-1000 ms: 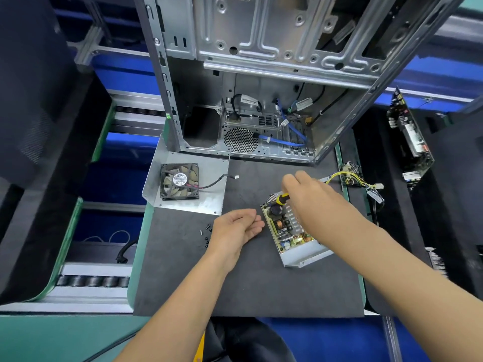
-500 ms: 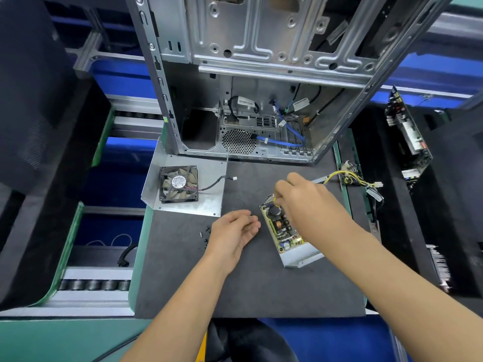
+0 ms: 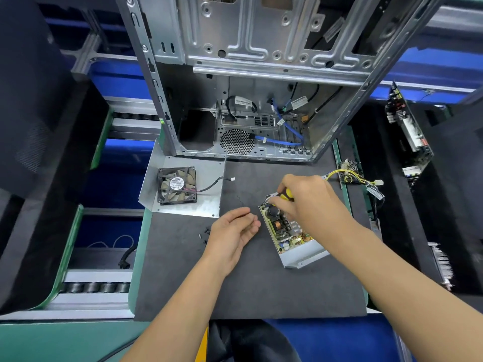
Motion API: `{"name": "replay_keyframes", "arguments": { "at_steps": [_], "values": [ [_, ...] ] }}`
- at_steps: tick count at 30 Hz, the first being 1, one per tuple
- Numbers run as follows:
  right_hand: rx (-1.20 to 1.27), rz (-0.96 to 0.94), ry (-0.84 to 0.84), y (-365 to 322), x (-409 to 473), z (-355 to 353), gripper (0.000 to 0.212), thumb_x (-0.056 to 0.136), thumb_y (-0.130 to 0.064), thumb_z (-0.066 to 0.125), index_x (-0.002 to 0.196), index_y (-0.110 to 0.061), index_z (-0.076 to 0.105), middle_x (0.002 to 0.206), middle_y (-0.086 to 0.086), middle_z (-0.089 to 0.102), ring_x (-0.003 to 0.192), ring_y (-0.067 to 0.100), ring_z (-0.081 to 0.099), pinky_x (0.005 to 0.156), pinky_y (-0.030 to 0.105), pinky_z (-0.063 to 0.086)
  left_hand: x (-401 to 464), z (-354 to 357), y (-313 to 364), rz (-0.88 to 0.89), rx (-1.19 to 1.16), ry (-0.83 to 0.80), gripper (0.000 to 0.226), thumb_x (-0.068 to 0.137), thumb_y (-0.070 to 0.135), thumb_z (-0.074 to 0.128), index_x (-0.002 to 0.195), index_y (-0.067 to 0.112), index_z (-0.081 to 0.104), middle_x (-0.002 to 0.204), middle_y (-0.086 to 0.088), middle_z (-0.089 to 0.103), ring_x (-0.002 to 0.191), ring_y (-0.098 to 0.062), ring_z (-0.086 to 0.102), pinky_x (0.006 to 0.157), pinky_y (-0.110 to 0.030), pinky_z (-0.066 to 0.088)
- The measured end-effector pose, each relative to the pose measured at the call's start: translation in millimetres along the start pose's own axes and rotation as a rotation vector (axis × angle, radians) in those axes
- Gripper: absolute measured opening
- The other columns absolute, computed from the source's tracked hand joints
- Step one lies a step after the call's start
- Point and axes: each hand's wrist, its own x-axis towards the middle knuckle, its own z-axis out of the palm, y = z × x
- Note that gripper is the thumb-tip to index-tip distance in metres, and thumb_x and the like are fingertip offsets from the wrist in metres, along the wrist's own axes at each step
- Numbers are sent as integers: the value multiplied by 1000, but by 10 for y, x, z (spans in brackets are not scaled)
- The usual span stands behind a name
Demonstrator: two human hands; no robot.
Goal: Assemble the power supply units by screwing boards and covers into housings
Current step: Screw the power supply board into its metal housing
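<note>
A power supply circuit board (image 3: 283,229) lies in its open metal housing (image 3: 305,258) on the dark mat. My right hand (image 3: 305,199) grips a yellow-and-black screwdriver (image 3: 286,195) over the board's far corner; its tip is hidden. My left hand (image 3: 232,233) hovers just left of the housing with fingers loosely curled; whether it holds a screw cannot be seen. Several small black screws (image 3: 205,235) lie on the mat beside that hand. A metal cover (image 3: 209,205) carrying a black fan (image 3: 177,185) rests at the mat's far left.
An open computer case (image 3: 261,82) stands upright at the back of the mat (image 3: 261,288). Yellow wires (image 3: 350,177) trail off the housing to the right. Another board (image 3: 407,129) leans in the dark area at right. Roller conveyors run at left.
My right hand has shifted slightly on the screwdriver over the board's far corner. My left hand has stayed beside the housing, fingers a little more curled.
</note>
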Motion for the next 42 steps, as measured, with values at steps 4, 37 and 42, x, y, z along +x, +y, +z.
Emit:
{"name": "replay_keyframes", "arguments": {
  "at_steps": [4,37,42],
  "values": [
    [255,64,266,106,-99,60,24,76,-34,83,76,-14,69,64,-4,64,64,13,59,69,29,48,-6,-4,-26,-3,-6,-3,10,94,-2,62,100,-3,69,81,-12,74,73,-18,73,67,-22,58],
    [1227,706,571,415,-475,385,29,100,-36,53,90,-9,53,70,11,71,53,24,67,48,26,52,-127,181,-185,27,-118,-157,16,72,-2,70,85,2,80,92,-20,75,86,-23,75,73,-22,59],
    [1227,709,568,420,-483,378,29,99,-35,54,91,-7,53,70,13,71,53,24,67,48,27,53,-119,187,-185,45,-93,-156,16,74,0,69,84,3,80,91,-18,76,84,-21,75,73,-22,59]
  ]
}}
